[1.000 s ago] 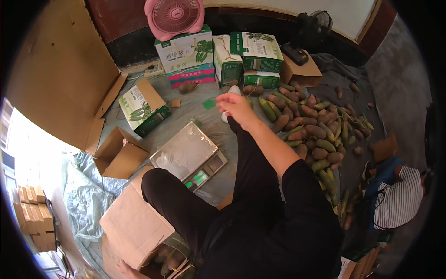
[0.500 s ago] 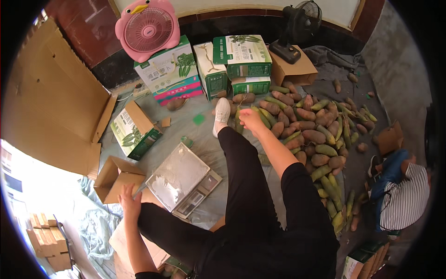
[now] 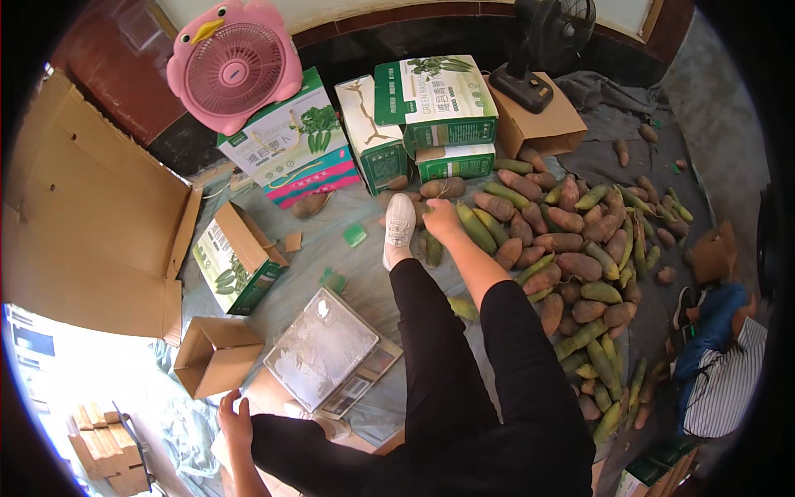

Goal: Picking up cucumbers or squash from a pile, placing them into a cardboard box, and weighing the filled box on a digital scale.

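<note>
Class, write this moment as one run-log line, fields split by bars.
left hand: loosely spread, near open carton | right hand: at green vegetable, grip unclear | scale: between hands | vegetable pile: right side

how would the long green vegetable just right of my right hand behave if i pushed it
The long green vegetable would probably roll sideways, given its rounded, elongated body. It should feel fairly stiff, since it lies straight without sagging. The vegetable pile to its right may check a roll that way.
</note>
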`<control>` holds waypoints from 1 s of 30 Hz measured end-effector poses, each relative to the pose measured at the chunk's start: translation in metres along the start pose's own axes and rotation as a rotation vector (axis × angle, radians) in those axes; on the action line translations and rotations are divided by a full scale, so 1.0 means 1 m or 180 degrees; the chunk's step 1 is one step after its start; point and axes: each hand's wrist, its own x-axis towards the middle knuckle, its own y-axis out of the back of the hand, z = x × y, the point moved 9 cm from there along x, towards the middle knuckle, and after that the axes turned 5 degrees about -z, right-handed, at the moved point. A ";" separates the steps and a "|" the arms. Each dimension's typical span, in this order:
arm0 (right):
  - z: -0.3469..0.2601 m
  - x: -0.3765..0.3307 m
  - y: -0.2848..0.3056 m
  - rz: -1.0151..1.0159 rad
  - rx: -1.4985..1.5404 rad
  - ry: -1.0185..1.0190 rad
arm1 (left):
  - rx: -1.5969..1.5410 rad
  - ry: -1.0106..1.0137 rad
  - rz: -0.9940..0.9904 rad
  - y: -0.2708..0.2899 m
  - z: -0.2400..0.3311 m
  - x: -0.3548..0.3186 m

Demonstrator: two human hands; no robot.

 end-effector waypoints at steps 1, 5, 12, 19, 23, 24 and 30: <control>-0.010 0.007 -0.001 0.0035 -0.0155 0.0070 | 0.0000 0.0089 -0.0007 0.000 -0.003 0.002; -0.040 0.043 -0.007 0.0045 -0.0378 0.0031 | 0.0151 0.0162 0.0049 -0.001 -0.004 0.007; -0.073 0.090 -0.011 -0.0079 -0.0441 0.0016 | 0.0088 0.0227 0.0004 -0.005 0.002 0.014; -0.088 0.118 -0.010 -0.0072 -0.0367 0.0159 | 0.0038 0.0250 0.0006 -0.003 0.010 0.015; -0.071 0.121 0.021 0.0342 0.0067 0.0196 | 0.0027 0.0282 -0.0017 -0.003 0.011 0.017; -0.069 0.118 0.032 0.0600 -0.0223 0.0254 | -0.0009 0.0291 -0.0011 -0.002 0.011 0.017; -0.023 0.065 0.090 0.0506 0.1202 0.0322 | -0.0166 0.0228 0.0060 -0.001 0.004 0.009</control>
